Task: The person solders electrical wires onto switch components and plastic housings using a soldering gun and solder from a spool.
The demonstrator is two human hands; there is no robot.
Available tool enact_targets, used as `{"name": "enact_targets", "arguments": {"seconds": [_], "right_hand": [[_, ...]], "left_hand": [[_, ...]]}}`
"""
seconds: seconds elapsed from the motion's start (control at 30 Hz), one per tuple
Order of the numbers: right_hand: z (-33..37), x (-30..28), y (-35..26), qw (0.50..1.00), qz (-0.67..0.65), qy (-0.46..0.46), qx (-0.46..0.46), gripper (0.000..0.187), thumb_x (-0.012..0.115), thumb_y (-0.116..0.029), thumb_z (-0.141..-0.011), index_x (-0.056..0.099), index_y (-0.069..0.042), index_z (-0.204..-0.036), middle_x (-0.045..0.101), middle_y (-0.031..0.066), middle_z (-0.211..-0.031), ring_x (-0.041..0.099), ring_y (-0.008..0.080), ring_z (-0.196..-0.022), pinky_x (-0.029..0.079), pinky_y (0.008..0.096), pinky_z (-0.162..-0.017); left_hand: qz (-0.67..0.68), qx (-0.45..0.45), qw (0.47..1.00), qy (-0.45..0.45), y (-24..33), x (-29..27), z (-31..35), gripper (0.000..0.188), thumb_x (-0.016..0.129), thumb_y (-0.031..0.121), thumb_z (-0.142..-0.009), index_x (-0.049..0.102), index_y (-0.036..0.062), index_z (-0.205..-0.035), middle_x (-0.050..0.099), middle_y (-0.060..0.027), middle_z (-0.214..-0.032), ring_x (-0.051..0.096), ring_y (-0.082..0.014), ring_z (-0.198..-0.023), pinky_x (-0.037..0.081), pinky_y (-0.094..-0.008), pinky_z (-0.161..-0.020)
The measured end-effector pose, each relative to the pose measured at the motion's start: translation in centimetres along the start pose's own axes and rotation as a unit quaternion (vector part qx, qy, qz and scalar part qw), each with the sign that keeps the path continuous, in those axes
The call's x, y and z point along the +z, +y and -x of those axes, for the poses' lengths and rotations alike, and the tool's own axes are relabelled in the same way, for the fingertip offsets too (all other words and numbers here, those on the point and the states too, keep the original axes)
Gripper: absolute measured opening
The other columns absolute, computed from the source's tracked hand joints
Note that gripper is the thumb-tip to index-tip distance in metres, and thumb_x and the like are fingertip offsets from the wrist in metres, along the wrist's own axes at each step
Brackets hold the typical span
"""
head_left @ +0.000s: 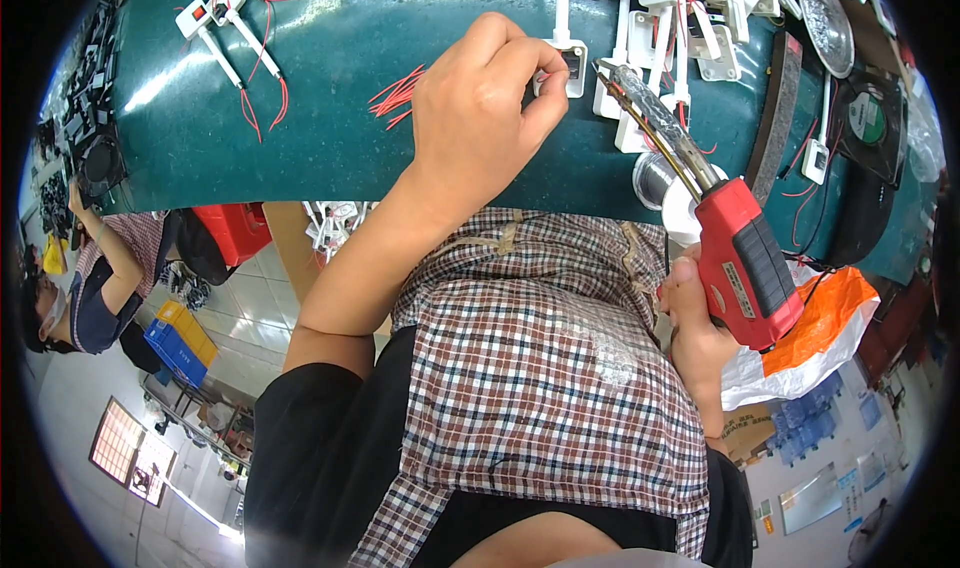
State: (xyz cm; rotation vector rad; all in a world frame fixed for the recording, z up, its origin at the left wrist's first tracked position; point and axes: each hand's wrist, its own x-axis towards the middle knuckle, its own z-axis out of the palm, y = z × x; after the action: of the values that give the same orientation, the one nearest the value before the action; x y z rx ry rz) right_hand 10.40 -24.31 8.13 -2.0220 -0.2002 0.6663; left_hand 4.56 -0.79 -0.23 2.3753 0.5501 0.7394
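Observation:
My left hand (480,108) reaches over the green worktop, thumb and fingertips pinched together at a white square housing (573,86) with a long white stem. Whatever sits between the fingertips is hidden. In my right hand (698,333) is a soldering gun (745,268) with a red body and black grip, its metal barrel slanting up and left. The gun's tip hovers just right of the housing, beside other white stemmed pieces. Left of my left hand lies a small bunch of short red wires (397,98).
More white stemmed pieces (225,28) with red wires lie at the far left, and a pile (715,8) at the far right. A solder spool (654,181), dark bar (777,118), metal dish (826,23) and black fan (868,123) stand rightward. Another person (110,278) works at the left.

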Motion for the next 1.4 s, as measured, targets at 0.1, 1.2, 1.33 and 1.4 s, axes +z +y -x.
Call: {"name": "enact_targets", "arguments": {"seconds": [0.1, 1.2, 1.33, 1.4], "right_hand": [[0.0, -0.1, 0.2, 1.000, -0.005, -0.008, -0.009, 0.021, 0.069, -0.005, -0.087, 0.060, 0.002, -0.104, 0.059, 0.0040, -0.078, 0.053, 0.0083, -0.056, 0.042, 0.0222, -0.048], [0.3, 0.1, 0.1, 0.997, -0.073, 0.001, 0.011, 0.018, 0.066, -0.003, -0.089, 0.057, 0.003, -0.104, 0.055, 0.0024, -0.070, 0.044, 0.0062, -0.050, 0.038, 0.0223, -0.047], [0.1, 0.1, 0.6, 0.999, -0.032, 0.004, -0.020, 0.019, 0.067, -0.004, -0.089, 0.058, 0.003, -0.103, 0.056, 0.0026, -0.070, 0.046, 0.0066, -0.051, 0.038, 0.0217, -0.047], [0.1, 0.0, 0.5, 0.999, -0.020, -0.004, -0.036, 0.019, 0.067, -0.005, -0.089, 0.058, 0.002, -0.103, 0.056, 0.0027, -0.070, 0.047, 0.0067, -0.051, 0.038, 0.0216, -0.047]], "left_hand": [[0.003, 0.002, 1.000, 0.004, -0.1, 0.1, 0.0, 0.009, 0.075, 0.004, -0.074, 0.068, 0.0045, -0.080, 0.060, -0.0021, -0.079, 0.054, -0.0102, -0.057, 0.044, -0.0244, -0.050], [-0.084, -0.215, 0.965, -0.122, -2.4, -8.4, 0.6, 0.014, 0.075, 0.013, -0.078, 0.065, 0.0053, -0.085, 0.061, -0.0051, -0.077, 0.058, -0.0172, -0.063, 0.047, -0.0312, -0.058], [-0.080, -0.228, 0.956, -0.164, -2.4, -8.2, 1.7, 0.017, 0.077, 0.015, -0.077, 0.065, 0.0044, -0.082, 0.060, -0.0056, -0.077, 0.058, -0.0193, -0.065, 0.047, -0.0315, -0.059], [-0.105, -0.216, 0.958, -0.156, -2.3, -8.1, 1.9, 0.015, 0.075, 0.015, -0.079, 0.065, 0.0042, -0.082, 0.060, -0.0056, -0.078, 0.059, -0.0195, -0.065, 0.047, -0.0320, -0.059]]}}
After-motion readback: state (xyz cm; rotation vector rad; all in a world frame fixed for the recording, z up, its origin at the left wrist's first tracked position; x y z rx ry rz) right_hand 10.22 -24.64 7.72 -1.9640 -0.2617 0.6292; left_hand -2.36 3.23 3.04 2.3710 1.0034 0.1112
